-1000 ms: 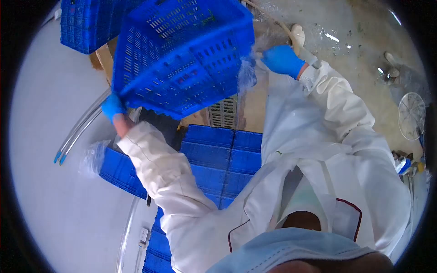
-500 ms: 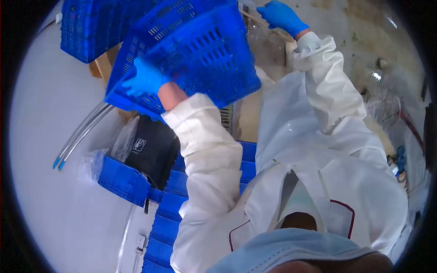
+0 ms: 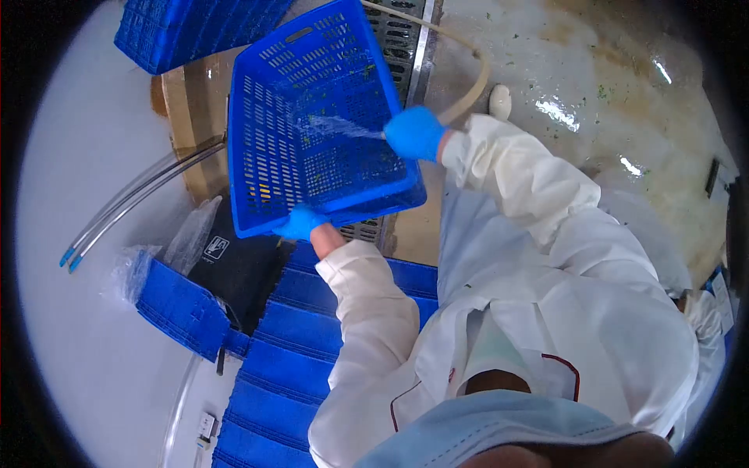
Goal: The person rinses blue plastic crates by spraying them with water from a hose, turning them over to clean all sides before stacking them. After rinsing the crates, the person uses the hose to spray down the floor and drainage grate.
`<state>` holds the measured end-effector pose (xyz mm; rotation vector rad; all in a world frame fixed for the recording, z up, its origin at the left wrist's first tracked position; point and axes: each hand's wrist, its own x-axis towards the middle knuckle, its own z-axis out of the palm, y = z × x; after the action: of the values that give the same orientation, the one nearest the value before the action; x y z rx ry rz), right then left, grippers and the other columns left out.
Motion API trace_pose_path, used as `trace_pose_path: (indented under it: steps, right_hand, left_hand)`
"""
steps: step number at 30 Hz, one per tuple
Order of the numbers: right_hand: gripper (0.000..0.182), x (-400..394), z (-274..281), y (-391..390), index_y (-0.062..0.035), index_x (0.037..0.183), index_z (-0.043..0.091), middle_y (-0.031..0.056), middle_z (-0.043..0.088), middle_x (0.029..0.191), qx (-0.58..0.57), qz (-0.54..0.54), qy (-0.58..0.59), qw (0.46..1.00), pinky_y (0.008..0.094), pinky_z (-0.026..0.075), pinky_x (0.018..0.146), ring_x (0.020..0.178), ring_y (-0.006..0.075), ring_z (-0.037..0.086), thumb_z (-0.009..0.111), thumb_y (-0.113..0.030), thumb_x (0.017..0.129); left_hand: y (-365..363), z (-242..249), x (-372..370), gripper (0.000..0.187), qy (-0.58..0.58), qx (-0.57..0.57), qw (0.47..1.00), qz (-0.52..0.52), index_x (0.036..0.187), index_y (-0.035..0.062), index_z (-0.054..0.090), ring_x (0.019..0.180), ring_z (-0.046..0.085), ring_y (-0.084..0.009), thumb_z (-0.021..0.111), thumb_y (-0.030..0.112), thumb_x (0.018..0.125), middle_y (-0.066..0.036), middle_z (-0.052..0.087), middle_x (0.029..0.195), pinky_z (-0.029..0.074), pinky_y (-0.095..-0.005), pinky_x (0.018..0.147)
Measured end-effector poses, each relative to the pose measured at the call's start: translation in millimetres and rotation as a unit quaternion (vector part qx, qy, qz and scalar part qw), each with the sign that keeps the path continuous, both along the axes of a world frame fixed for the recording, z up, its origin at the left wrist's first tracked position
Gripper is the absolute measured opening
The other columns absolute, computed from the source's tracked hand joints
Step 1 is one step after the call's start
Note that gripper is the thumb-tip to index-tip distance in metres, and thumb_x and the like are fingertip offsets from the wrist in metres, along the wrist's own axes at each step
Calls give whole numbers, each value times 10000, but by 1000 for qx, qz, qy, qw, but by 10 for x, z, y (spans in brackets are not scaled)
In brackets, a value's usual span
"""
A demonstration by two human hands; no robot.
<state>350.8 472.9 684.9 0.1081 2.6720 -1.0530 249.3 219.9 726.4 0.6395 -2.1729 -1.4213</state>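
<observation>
A blue perforated plastic crate (image 3: 355, 201) stands tilted, its inside facing me, with small green bits on its walls. My left hand (image 3: 299, 223), in a blue glove, is closed over the crate's near rim. In my right hand (image 3: 416, 133), also gloved in blue, is the end of a pale hose (image 3: 474, 87); the fingers are wrapped round it beside the crate's right edge. From the hose a jet of water (image 3: 343, 126) sprays into the crate. The fingertips of both hands are partly hidden.
More blue crates (image 3: 195, 31) stand at the upper left, and a row of stacked blue crates (image 3: 289, 343) runs below. A black bag (image 3: 234, 257) lies near the thin metal tubes (image 3: 148, 195). A floor drain grate (image 3: 394, 47) and wet floor (image 3: 562, 47) lie beyond.
My right hand has come down and left to the crate, and water now sprays from the hose. The crate has turned to show its inside; my left hand has shifted to its near rim.
</observation>
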Motion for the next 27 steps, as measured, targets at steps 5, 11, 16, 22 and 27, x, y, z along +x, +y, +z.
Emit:
trace_pose_path:
  steps: [5,11,16,22,27]
  right_hand:
    - [116,575,141,-503,-63,602,624,173,578,606,-85,75,-1,994,441,463,493,552,346,581,536,-134,624]
    - [177,551,-73,-344,-53,642,633,193,583,641,-77,37,-87,993,464,458,524,594,362,580,516,-182,676]
    - [226,706,-560,-38,-42,642,629,201,577,637,-73,20,-129,989,471,457,545,598,372,576,506,-221,703]
    - [179,897,-803,260,-63,642,636,186,581,633,-119,-18,-76,990,465,451,533,587,353,575,523,-196,681]
    - [104,1224,-1304,640,-100,663,638,157,593,642,25,-90,-105,990,434,462,533,584,324,585,546,-147,654]
  left_hand:
    - [-257,427,67,368,-40,-321,939,-116,1031,-43,545,846,538,-274,576,32,673,-168,556,1048,409,-402,823]
    - [387,70,-299,475,-31,-351,889,-292,1040,-50,528,919,527,-303,635,34,585,-228,547,1017,393,-401,843]
    - [1309,-82,-79,736,-97,-441,816,-360,1274,32,333,1180,270,-413,626,307,657,-267,280,1289,220,-524,967]
    - [1244,-197,-231,690,-98,-283,850,-434,1210,-60,361,1132,328,-406,656,147,621,-261,361,1217,246,-488,970]
    - [1516,23,448,942,-181,-441,798,-369,1287,-99,131,1135,350,-396,698,62,553,-296,316,1246,261,-485,972]
